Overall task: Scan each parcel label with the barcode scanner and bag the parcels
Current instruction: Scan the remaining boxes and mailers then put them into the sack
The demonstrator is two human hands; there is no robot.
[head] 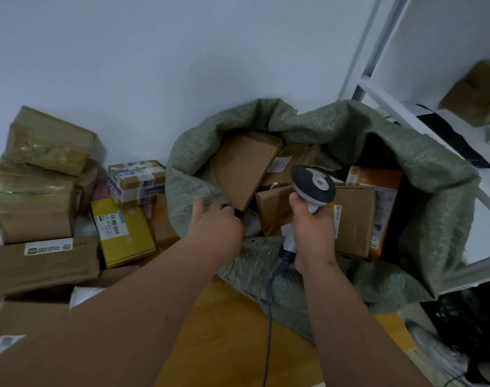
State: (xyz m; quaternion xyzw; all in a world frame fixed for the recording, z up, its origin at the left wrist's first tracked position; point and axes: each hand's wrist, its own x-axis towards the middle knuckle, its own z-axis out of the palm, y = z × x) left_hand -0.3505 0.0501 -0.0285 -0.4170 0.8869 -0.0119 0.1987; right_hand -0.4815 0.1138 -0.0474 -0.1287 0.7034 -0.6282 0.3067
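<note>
A large green woven sack (422, 174) stands open against the wall with several cardboard parcels (243, 166) inside. My left hand (215, 224) grips the sack's near left rim, fingers curled over the edge. My right hand (313, 230) holds the grey and white barcode scanner (313, 187) by its handle above the sack's mouth, its cable hanging down toward me. A yellow parcel (126, 233) with a barcode label lies on the floor to the left, outside the sack.
A pile of brown boxes (40, 196) and a taped parcel (137, 180) sits left along the white wall. A white shelf unit (405, 107) with a box on it stands right. A black crate (467, 325) and a shoe lie at lower right.
</note>
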